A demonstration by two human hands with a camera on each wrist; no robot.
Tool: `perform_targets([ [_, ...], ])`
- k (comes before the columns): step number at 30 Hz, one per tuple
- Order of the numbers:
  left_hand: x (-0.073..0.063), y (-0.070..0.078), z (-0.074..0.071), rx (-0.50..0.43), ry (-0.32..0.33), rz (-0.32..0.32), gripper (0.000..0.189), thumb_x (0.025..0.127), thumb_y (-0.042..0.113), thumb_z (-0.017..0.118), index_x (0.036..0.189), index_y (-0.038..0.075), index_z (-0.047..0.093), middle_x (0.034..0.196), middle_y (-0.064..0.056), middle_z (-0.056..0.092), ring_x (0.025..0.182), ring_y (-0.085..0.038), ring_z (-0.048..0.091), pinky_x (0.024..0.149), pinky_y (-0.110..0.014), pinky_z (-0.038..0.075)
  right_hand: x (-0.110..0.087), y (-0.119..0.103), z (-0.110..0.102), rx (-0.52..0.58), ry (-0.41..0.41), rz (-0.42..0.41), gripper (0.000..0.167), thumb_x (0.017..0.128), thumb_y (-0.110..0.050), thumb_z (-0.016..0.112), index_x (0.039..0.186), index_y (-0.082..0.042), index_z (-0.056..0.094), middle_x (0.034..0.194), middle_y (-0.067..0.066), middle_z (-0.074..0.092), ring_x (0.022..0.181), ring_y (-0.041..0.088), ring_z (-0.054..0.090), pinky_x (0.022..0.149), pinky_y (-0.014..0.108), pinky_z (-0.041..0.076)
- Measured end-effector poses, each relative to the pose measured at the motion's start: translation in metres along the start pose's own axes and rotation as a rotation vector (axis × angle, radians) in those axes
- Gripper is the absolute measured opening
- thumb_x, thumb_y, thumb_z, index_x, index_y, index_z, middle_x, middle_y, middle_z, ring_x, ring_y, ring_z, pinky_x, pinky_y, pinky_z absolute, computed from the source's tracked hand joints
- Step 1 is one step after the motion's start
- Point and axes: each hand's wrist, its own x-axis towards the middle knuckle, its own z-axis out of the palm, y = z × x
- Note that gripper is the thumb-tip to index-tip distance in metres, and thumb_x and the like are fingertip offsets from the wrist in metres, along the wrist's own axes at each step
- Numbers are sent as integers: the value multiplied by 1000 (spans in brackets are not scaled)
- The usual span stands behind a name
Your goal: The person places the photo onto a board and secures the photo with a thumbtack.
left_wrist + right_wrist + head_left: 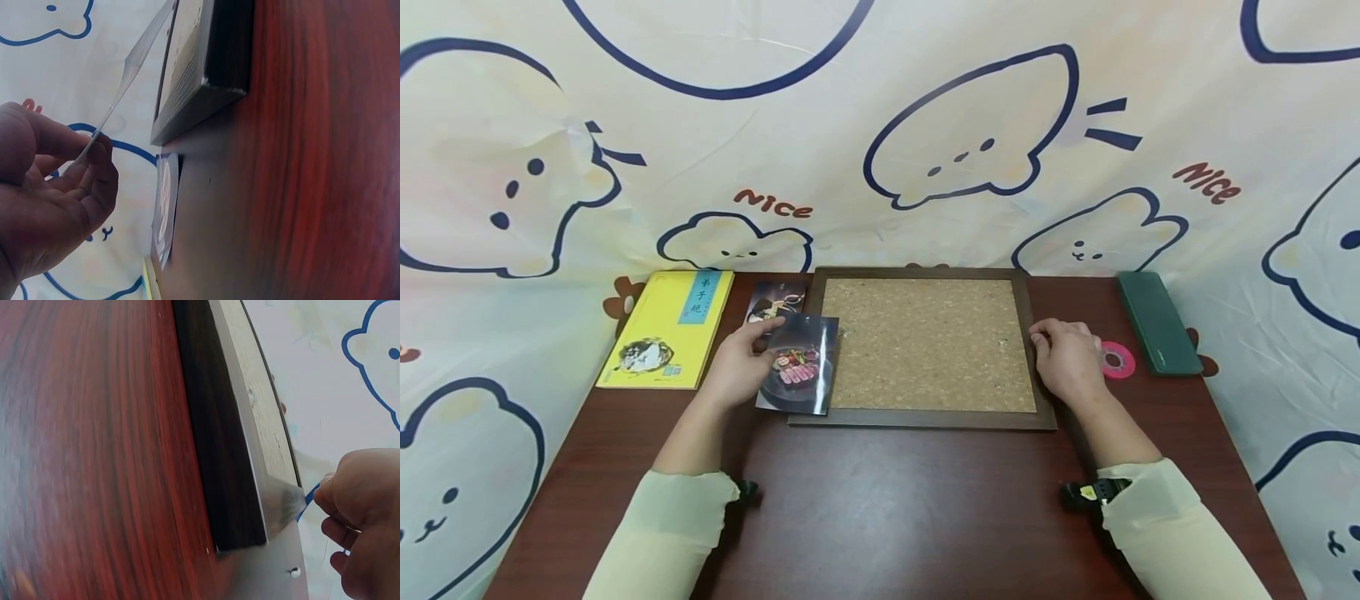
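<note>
My left hand (741, 362) pinches a glossy food photo (808, 342) by its left side, thumb and fingers on either face. The photo, seen nearly edge-on as a thin sheet (131, 69) in the left wrist view, is raised off the table and overlaps the left side of a brown-framed cork board (932, 350). Under it lies a second food photo (786, 292), partly covered. My right hand (1067, 358) is at the board's right side, fingers curled and thumb against the index finger (328, 487); I cannot tell whether something small is between them.
A yellow book (666, 333) lies at the left. On the right, a pink ring-shaped roll (1117, 360) sits beside my right hand, with a green case (1159, 323) farther out. Small pins (1002, 342) show on the cork. A patterned cloth (955, 233) hangs behind the table.
</note>
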Motion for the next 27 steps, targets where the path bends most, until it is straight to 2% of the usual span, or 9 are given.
perform_targets([
  [6,6,3,9,-17,-21,14,56,97,0,55,151,14,55,137,-19,57,91,-30,60,66,-35,52,1,-7,7,21,-14,-8,16,105,-14,59,105,-3,71,105,19,73,109,43,56,91,62,36],
  [13,10,7,19,-54,-36,12,56,97,0,56,151,14,55,131,-19,58,72,-26,56,58,-34,49,3,-16,13,48,2,-31,15,103,-15,63,104,-3,72,105,19,74,106,42,58,92,60,38],
  [20,12,13,27,-58,-53,12,57,97,1,56,152,16,54,138,-17,54,75,-25,57,60,-35,51,4,-24,20,52,14,-49,12,101,-15,64,101,-6,72,101,16,75,106,42,60,90,60,41],
  [27,17,18,37,-68,-57,29,56,97,1,58,150,16,56,121,-16,58,71,-24,55,60,-35,49,6,-35,26,74,6,-55,13,101,-16,64,100,-7,73,97,14,76,108,40,60,96,58,41],
])
